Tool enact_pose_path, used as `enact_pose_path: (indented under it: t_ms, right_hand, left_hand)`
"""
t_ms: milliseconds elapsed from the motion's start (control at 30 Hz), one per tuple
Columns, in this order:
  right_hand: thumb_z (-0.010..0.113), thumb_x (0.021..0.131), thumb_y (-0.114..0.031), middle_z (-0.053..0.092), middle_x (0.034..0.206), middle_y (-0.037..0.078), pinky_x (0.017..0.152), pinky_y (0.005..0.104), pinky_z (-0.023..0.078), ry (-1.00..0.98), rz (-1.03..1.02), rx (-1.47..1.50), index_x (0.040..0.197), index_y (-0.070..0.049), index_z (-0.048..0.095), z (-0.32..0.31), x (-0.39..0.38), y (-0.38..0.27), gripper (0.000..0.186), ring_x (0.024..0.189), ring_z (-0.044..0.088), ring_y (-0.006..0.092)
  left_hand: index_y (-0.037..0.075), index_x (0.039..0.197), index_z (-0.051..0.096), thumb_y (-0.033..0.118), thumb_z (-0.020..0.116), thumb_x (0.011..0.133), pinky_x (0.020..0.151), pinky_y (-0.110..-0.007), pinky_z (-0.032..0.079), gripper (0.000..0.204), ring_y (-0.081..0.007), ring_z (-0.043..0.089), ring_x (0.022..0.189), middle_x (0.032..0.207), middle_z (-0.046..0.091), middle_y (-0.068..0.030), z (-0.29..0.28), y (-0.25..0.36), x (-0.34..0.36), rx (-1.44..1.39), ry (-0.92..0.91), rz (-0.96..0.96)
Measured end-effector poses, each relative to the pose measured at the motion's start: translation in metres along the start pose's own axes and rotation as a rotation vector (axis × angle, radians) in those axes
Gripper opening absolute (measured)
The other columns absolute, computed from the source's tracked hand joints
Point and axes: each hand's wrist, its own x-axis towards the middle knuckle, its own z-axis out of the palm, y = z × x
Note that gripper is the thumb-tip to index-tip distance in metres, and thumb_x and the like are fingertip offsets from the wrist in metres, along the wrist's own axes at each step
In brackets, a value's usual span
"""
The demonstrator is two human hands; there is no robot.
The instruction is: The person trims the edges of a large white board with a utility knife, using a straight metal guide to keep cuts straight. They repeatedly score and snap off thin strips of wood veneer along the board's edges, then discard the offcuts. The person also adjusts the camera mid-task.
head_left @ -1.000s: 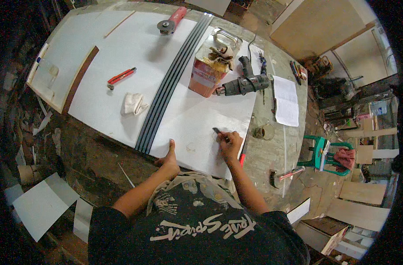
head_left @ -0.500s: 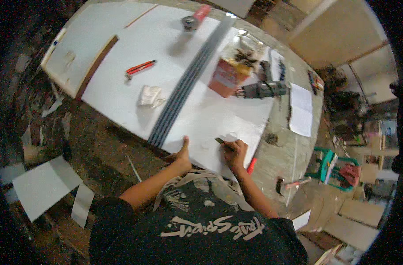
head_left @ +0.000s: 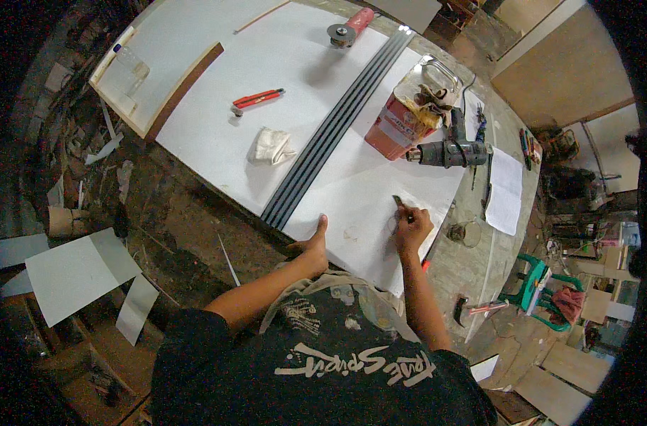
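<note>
My left hand [head_left: 313, 252] grips the near edge of a white board [head_left: 352, 245], thumb on top and fingers hidden below the edge. Closed fingers of my right hand [head_left: 414, 226] pinch a small dark flat tool [head_left: 397, 201] on the board's right part. Above it lie a black heat gun [head_left: 444, 153] and a square red tin [head_left: 392, 128] with a crumpled brown item on top. A bundle of dark grey strips [head_left: 323, 138] crosses the board just left of my hands, beside a folded white cloth [head_left: 272, 145].
Red cutter [head_left: 258, 98] and angle grinder [head_left: 348, 30] lie farther back. Paper [head_left: 503, 188], a glass jar [head_left: 464, 233] and a hammer [head_left: 479, 309] rest on the grey tabletop at right. A green plastic chair [head_left: 533, 280] stands beyond. Loose panels [head_left: 75, 273] lie lower left.
My view has shifted, so the table appears farther right. My right hand has moved slightly farther up the board with the dark tool; my left hand stays at the edge.
</note>
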Motion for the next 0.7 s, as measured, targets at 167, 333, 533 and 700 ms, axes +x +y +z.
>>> enact_pose_path:
  t_ms: [167,333,533,700]
  right_hand:
    - [0.086,0.076,-0.007,0.062,0.068,0.011,0.053,0.0364,0.045,-0.058,-0.132,0.02,0.084,-0.004,0.077,-0.01,-0.017,-0.016,0.012,0.056,0.06,0.0237]
    - [0.085,0.073,-0.005,0.057,0.064,0.009,0.051,0.0366,0.041,-0.08,-0.257,0.045,0.081,-0.006,0.076,-0.018,-0.022,-0.025,0.012,0.054,0.056,0.0235]
    - [0.086,0.071,-0.011,0.06,0.071,0.004,0.065,0.041,0.04,-0.246,-0.29,0.037,0.08,-0.013,0.075,-0.031,-0.044,-0.024,0.015,0.066,0.056,0.0242]
    - [0.086,0.076,-0.015,0.059,0.074,0.001,0.082,0.0396,0.04,-0.391,-0.269,0.016,0.088,-0.017,0.077,-0.045,-0.067,-0.026,0.015,0.075,0.058,0.0223]
  left_hand:
    - [0.019,0.147,0.048,0.073,0.083,0.069,0.104,-0.072,0.041,0.101,-0.0419,0.054,0.131,0.146,0.057,-0.0127,-0.007,0.001,0.001,0.01,-0.314,0.003]
    - [0.012,0.153,0.042,0.078,0.078,0.07,0.109,-0.061,0.044,0.112,-0.0372,0.055,0.131,0.148,0.055,-0.0144,-0.016,0.001,0.017,0.015,-0.577,-0.016]
    - [0.02,0.158,0.038,0.086,0.056,0.082,0.111,-0.066,0.039,0.103,-0.0407,0.049,0.138,0.153,0.052,-0.0119,-0.02,0.003,0.039,0.138,-0.513,-0.062]
    - [0.02,0.158,0.038,0.085,0.056,0.082,0.112,-0.066,0.038,0.101,-0.0407,0.049,0.139,0.153,0.052,-0.0121,-0.022,0.003,0.045,0.121,-0.507,-0.061]
